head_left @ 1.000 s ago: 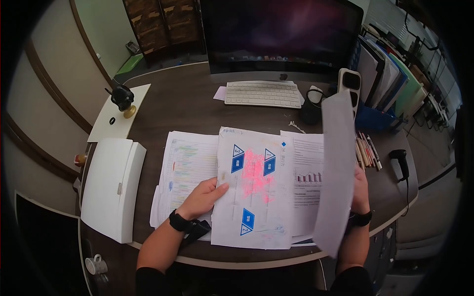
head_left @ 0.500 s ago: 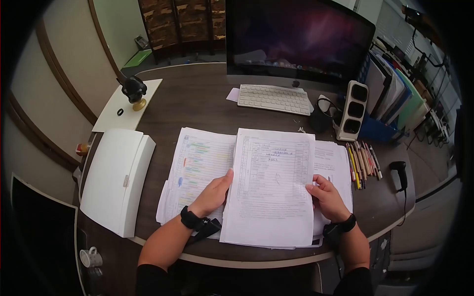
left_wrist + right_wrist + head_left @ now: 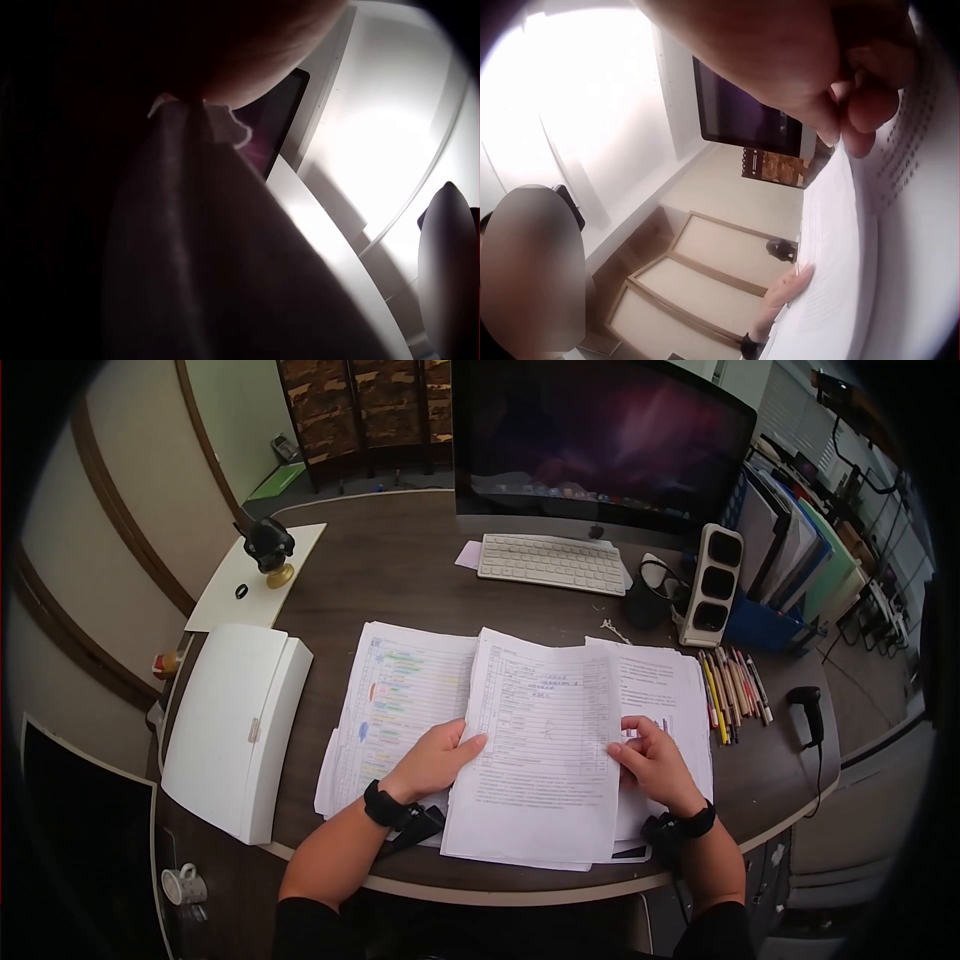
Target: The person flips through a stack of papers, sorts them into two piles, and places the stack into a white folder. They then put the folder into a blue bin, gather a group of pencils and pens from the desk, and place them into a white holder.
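Note:
A small stack of printed papers (image 3: 535, 780) lies between both hands in the head view, a sheet with a table and some handwriting on top. My left hand (image 3: 432, 762) grips its left edge, thumb over the top sheet and the other fingers beneath. On the opposite edge my right hand (image 3: 660, 765) pinches the paper between thumb and fingers; the right wrist view shows this pinch (image 3: 847, 131) close up. Under the stack, to the left, lie sheets with coloured highlighter marks (image 3: 395, 710). More printed sheets (image 3: 665, 680), one with a bar chart, lie under the right hand.
A white box-like device (image 3: 230, 730) stands at the left. Behind the papers are a keyboard (image 3: 550, 563) and a monitor (image 3: 600, 450). Several pencils (image 3: 735, 690), a black handheld scanner (image 3: 806, 710), a three-slot white holder (image 3: 715, 585) and a blue file rack (image 3: 765, 625) occupy the right.
A sheet the right hand held upright is now down, and the table-printed sheet covers the one with blue triangles and pink marks. Since half a second ago, the stack has bowed slightly and shifted left.

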Motion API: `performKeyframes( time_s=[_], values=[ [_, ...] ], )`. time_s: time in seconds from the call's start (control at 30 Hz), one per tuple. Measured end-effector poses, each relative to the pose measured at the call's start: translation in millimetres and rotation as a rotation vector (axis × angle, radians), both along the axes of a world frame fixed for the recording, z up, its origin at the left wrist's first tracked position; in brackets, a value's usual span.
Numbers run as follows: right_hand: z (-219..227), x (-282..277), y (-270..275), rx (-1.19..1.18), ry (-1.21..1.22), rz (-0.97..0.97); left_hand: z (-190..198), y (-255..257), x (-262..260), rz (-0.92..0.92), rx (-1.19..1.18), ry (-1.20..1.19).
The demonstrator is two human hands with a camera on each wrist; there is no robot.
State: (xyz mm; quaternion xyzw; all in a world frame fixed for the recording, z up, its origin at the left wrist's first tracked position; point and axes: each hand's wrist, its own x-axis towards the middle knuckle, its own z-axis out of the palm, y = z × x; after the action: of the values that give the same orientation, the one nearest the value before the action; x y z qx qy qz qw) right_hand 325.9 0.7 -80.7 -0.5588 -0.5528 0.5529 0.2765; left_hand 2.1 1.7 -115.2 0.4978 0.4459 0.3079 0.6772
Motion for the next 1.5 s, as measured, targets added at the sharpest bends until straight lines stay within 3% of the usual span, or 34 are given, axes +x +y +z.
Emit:
performKeyframes(
  time_s=[0.27,0.33,0.43,0.5,0.8,1.13,1.23,1.3,1.37,1.5],
  values=[
    [6.4,79.7,14.4,0.303,-0.258,-0.308,0.5,-1.7,-0.8,0.012,0.016,-0.002],
    [4.2,94.4,14.2,0.453,-0.595,-0.426,3.8,-2.3,-0.6,0.005,0.011,0.009],
    [-12.2,107.7,13.8,0.426,-0.709,-0.455,2.4,-2.6,-0.6,0.017,0.007,0.027],
    [-14.3,107.6,12.0,0.336,-0.706,-0.436,2.3,-2.6,-0.4,0.021,0.006,0.036],
    [-16.8,96.4,13.0,0.423,-0.825,-0.354,6.5,-3.3,-0.2,0.029,-0.022,0.019],
    [-17.9,98.7,16.4,0.372,-0.701,-0.319,3.4,-3.8,-2.3,0.028,-0.022,-0.011],
    [-26.9,117.4,19.3,0.228,-0.225,-0.351,3.9,-3.9,-2.5,0.034,-0.013,-0.025],
    [-14.4,117.1,16.6,0.246,0.127,-0.512,3.2,-3.2,-3.0,0.05,-0.017,-0.037],
    [-8.7,128.1,19.5,0.41,0.377,-0.545,1.3,-2.2,-4.9,0.05,-0.062,-0.082],
    [-3.8,139.7,22.2,0.465,0.655,-0.523,-1.3,-1.7,-6.7,0.059,-0.072,-0.14]
  ],
)
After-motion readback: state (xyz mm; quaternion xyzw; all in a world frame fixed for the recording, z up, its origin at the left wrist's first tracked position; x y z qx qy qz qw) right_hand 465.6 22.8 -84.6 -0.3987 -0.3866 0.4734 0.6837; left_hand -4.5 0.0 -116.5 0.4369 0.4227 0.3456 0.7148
